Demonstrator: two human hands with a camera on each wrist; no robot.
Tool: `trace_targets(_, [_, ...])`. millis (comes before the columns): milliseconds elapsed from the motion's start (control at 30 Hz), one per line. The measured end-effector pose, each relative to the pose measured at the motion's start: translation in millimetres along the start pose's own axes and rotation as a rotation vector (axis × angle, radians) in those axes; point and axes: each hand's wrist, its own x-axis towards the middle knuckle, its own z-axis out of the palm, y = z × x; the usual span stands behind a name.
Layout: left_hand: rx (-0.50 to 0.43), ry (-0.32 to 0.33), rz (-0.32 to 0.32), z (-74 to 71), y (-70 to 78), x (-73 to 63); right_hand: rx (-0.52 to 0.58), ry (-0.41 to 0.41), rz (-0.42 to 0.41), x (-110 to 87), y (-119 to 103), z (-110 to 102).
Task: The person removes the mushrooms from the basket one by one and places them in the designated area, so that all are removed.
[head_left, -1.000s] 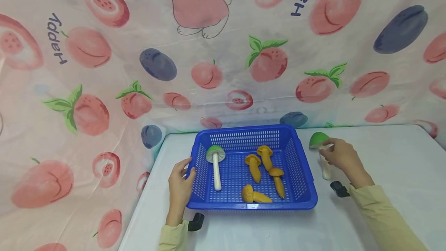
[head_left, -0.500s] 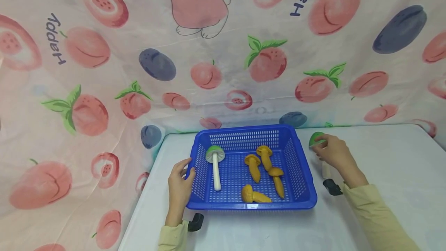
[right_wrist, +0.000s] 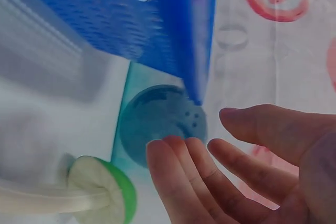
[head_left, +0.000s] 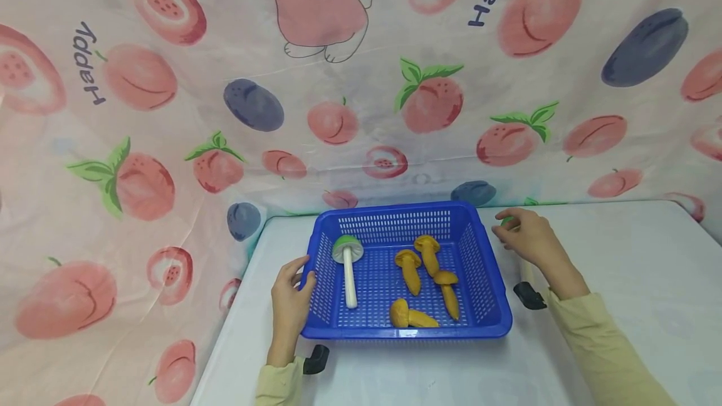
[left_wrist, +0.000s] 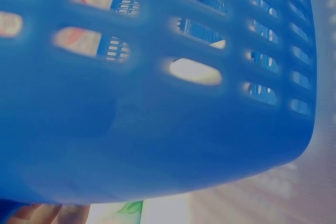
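Note:
My left hand grips the left rim of a blue plastic basket; in the left wrist view the basket wall fills most of the picture and a bit of the fingers shows past its edge. Right of the basket, my right hand hovers over a green-capped mushroom, largely covering it in the head view. The right wrist view shows that mushroom's cap lying on the table, apart from the spread thumb and fingers. Nothing is held there.
Inside the basket lie another green-capped mushroom on the left and several yellow-brown mushrooms on the right. A white table supports everything. Behind it hangs a fruit-printed cloth.
My right hand has moved left and slightly farther from me, away from the mushroom's stem and over its cap, toward the basket. The left hand and basket stay in place.

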Motion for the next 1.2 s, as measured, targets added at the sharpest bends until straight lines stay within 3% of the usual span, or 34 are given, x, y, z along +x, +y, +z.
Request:
trace_targets(767, [-0.011,0.001,0.009,0.6,0.5,1.0,0.058,-0.023,-0.042,3.8,-37,8])
trace_targets(1200, [0.001,0.001,0.009,0.4,-1.0,0.4,0.080,-0.021,-0.091,7.2,-50,24])
